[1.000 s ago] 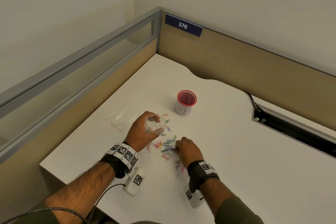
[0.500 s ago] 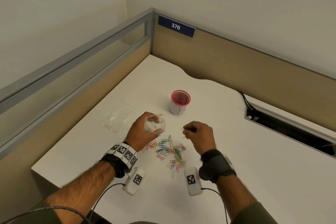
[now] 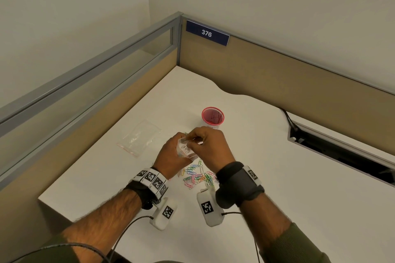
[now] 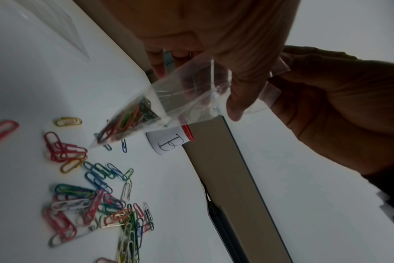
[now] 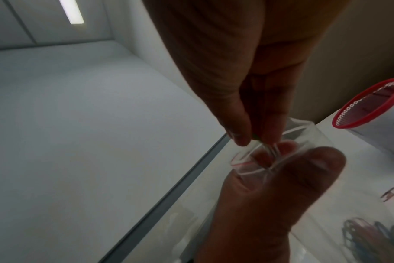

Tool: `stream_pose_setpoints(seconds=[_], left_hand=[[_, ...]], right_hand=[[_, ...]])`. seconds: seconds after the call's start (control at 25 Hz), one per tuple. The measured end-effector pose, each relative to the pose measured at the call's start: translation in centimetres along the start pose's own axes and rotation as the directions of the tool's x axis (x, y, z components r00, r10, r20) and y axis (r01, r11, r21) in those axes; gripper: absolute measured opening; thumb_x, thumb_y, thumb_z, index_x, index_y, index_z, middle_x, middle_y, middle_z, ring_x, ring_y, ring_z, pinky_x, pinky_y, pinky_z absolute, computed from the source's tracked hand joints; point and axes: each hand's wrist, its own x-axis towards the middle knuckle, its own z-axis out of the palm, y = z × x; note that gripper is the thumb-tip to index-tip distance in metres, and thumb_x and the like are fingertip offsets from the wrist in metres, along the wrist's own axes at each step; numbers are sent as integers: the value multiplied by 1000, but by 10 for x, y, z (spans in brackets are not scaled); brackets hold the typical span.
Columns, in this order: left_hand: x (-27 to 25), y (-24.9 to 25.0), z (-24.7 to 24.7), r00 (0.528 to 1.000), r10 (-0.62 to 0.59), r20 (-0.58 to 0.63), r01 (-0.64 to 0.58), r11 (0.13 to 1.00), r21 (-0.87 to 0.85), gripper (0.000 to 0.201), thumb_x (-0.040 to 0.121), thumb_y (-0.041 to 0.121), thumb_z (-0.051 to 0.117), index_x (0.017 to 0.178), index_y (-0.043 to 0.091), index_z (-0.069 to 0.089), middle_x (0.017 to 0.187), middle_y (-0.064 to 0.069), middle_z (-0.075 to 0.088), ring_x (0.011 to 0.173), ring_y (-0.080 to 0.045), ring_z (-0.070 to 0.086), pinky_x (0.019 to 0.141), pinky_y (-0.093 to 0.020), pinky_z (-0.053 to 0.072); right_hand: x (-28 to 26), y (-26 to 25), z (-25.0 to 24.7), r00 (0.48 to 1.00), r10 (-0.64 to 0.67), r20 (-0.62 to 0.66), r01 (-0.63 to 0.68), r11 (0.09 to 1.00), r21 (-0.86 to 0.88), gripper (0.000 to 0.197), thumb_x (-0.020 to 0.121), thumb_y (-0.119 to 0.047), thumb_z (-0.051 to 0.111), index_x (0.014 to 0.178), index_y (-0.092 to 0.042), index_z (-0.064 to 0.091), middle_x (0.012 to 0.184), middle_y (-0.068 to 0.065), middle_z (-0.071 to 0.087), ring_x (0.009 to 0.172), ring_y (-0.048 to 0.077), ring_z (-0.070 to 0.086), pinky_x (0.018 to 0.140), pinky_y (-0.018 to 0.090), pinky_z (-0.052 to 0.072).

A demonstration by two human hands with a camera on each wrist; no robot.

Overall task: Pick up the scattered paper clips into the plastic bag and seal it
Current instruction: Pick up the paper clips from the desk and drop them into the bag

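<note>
The small clear plastic bag (image 4: 169,99) is up off the desk, its mouth open, with some clips bunched in its bottom corner. Many colorful paper clips (image 3: 197,176) lie in a loose pile on the white desk under it.

The red-rimmed cup (image 3: 212,118) is standing just beyond the two hands, and the way straight ahead past it is being blocked. Left of the cup, a spare clear bag (image 3: 140,140) is lying flat on the desk (image 3: 277,177), and bare surface is being left between the two. Nearer than the cup, the loose paper clips (image 3: 197,176) are being spread under and between the wrists. Right of the cup, open desk is being bounded by a cable slot (image 3: 342,151). Beyond the cup, the partition (image 3: 299,83) is closing the desk off.
</note>
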Motion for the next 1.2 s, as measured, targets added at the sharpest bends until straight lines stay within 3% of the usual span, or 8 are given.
stream_pose_setpoints(seconds=[0.08,0.16,0.32,0.48,0.72,0.84,1.0,1.2], left_hand=[[-1,-1,-1,1000,16,-10,-16,1000,-13,44,74,17,85,100,35,55,96,13,66,94,-10,66,79,-22,52],[-3,-2,-4,1000,17,-18,-17,1000,-23,41,75,17,85,104,26,59,100,11,67,102,-10,64,88,-22,50],[-9,-7,-14,999,-26,-30,24,999,-49,41,74,16,86,106,19,60,104,5,69,109,-15,63,97,-29,49],[-15,-13,-20,999,-29,-25,27,998,-50,42,73,17,87,105,21,60,103,8,69,109,-14,63,99,-31,49],[-25,-18,-36,997,-60,-50,56,995,-86,40,74,16,86,103,22,61,100,11,68,106,-9,63,97,-23,48],[-28,-25,-61,991,-97,-93,89,992,-88,39,75,11,85,103,21,60,101,7,69,107,-10,63,97,-24,46],[-23,-35,-95,979,-127,-157,118,991,-68,37,74,10,85,100,21,60,102,5,69,107,-10,63,98,-27,46],[-13,-42,-116,970,-152,-191,136,986,-97,36,73,15,84,100,21,61,105,4,69,112,-14,63,96,-33,51]], right_hand=[[-1,0,1,1000,-19,-22,19,1000,-23,8,85,-15,67,89,-17,73,89,1,71,82,15,65,79,39,57],[-3,2,-3,997,-24,-80,23,1000,-12,8,87,-11,65,89,-15,72,88,0,69,81,15,64,78,36,57],[-9,36,-8,986,89,-140,-87,996,22,12,87,-7,63,91,-16,70,88,-4,67,81,14,65,79,34,59],[-23,88,12,962,258,-90,-261,965,-25,11,84,-7,63,84,-17,69,85,0,70,77,18,66,78,41,58],[-28,119,43,926,373,50,-353,907,-229,12,88,-12,58,89,-17,69,95,2,70,87,19,63,80,29,53],[-6,119,60,928,355,118,-299,892,-338,19,92,-13,52,103,-18,67,111,4,65,101,21,60,90,29,48],[44,100,87,941,231,246,-110,899,-424,44,91,-6,47,132,-21,53,140,4,50,128,24,46,108,35,38],[81,83,118,879,162,449,116,840,-530,73,83,5,49,150,-16,26,161,2,17,148,25,15,119,46,23]])
